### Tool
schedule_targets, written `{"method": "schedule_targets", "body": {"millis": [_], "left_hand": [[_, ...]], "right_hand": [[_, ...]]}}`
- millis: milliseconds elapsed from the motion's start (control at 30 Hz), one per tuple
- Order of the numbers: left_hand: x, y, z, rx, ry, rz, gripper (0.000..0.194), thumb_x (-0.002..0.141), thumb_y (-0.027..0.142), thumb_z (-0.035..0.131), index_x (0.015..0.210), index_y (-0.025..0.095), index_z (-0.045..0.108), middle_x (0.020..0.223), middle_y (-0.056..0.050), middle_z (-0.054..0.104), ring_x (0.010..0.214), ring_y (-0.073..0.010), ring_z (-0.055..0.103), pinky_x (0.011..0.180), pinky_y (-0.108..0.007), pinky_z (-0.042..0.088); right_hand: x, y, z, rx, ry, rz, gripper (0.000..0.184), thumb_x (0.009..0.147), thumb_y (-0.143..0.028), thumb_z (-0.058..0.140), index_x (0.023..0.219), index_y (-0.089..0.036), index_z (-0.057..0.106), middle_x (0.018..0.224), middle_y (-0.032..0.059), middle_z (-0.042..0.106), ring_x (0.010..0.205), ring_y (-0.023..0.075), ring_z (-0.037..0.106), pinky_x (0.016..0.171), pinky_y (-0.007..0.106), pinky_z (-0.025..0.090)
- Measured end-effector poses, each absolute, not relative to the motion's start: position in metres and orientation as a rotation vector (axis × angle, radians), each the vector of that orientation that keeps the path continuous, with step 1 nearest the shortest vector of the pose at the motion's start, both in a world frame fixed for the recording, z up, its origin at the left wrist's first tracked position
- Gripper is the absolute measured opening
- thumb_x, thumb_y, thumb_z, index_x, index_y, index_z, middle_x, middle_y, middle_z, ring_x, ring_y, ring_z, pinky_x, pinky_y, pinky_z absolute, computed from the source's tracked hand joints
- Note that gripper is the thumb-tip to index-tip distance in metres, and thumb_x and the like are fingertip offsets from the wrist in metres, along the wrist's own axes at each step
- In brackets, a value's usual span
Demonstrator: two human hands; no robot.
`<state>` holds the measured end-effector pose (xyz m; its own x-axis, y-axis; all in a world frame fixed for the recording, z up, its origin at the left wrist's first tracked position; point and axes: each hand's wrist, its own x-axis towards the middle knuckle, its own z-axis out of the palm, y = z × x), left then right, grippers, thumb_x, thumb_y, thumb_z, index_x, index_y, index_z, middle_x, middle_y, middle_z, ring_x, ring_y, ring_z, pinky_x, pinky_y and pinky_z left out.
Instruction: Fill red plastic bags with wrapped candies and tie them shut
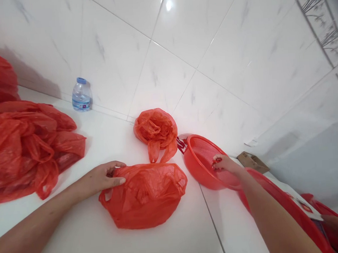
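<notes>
My left hand (pixel 111 176) is at the upper left edge of a red plastic bag (pixel 148 205), with its thumb over the plastic and its fingers curled against the edge. The bag lies on the white table in front of me. Inside the red colander (pixel 196 159), to the right of the bag, is my right hand (pixel 222 163). Its fingertips are pinched together near the mesh, with a small reddish bit at them that is too small to name.
Crumpled red bags (pixel 19 144) fill the left side. A water bottle (pixel 81 96) stands by the tiled wall. Another bunched red bag (pixel 156 129) sits behind the bag. At right are a cardboard box (pixel 252 162), a large red basin (pixel 286 199) and another person's hand (pixel 336 224).
</notes>
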<state>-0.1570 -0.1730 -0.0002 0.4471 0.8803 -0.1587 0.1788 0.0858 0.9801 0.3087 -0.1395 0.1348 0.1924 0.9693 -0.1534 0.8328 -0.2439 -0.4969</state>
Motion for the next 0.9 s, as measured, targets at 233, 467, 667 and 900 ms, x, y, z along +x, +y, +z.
{"method": "schedule_targets", "body": {"millis": [233, 467, 667, 900], "left_hand": [[-0.158, -0.178, 0.007, 1.427, 0.976, 0.666, 0.057, 0.069, 0.051, 0.065, 0.115, 0.022, 0.048, 0.083, -0.001, 0.065, 0.047, -0.0157, 0.062, 0.043, -0.025, 0.044], [-0.157, -0.178, 0.004, 1.406, 0.949, 0.693, 0.055, 0.071, 0.049, 0.065, 0.115, 0.022, 0.046, 0.080, 0.001, 0.064, 0.046, -0.0151, 0.062, 0.043, -0.024, 0.043], [-0.159, -0.180, 0.007, 1.414, 0.972, 0.693, 0.054, 0.071, 0.047, 0.066, 0.116, 0.022, 0.048, 0.085, -0.001, 0.066, 0.049, -0.0165, 0.062, 0.041, -0.025, 0.044], [-0.160, -0.177, 0.004, 1.421, 1.061, 0.652, 0.061, 0.073, 0.044, 0.064, 0.125, 0.020, 0.042, 0.066, 0.002, 0.066, 0.043, -0.0179, 0.062, 0.040, -0.024, 0.043]], "right_hand": [[0.230, -0.145, 0.161, -1.637, -2.047, 0.745, 0.018, 0.070, -0.027, 0.062, 0.076, -0.022, 0.047, 0.078, -0.0010, 0.059, 0.079, 0.0169, 0.061, 0.072, 0.029, 0.049], [0.125, -0.175, 0.123, -1.280, -2.511, 0.831, 0.015, 0.067, -0.012, 0.061, 0.075, -0.025, 0.059, 0.091, -0.0006, 0.052, 0.078, 0.0141, 0.056, 0.067, 0.026, 0.048], [0.117, -0.174, 0.120, -1.334, -2.576, 0.963, 0.062, 0.068, -0.027, 0.072, 0.125, -0.043, 0.054, 0.130, -0.0015, 0.050, 0.118, 0.0246, 0.049, 0.096, 0.036, 0.042], [0.205, -0.144, 0.142, -1.728, -2.073, 0.318, 0.024, 0.082, -0.037, 0.050, 0.098, -0.027, 0.065, 0.103, 0.0020, 0.067, 0.094, 0.0198, 0.061, 0.082, 0.032, 0.047]]}}
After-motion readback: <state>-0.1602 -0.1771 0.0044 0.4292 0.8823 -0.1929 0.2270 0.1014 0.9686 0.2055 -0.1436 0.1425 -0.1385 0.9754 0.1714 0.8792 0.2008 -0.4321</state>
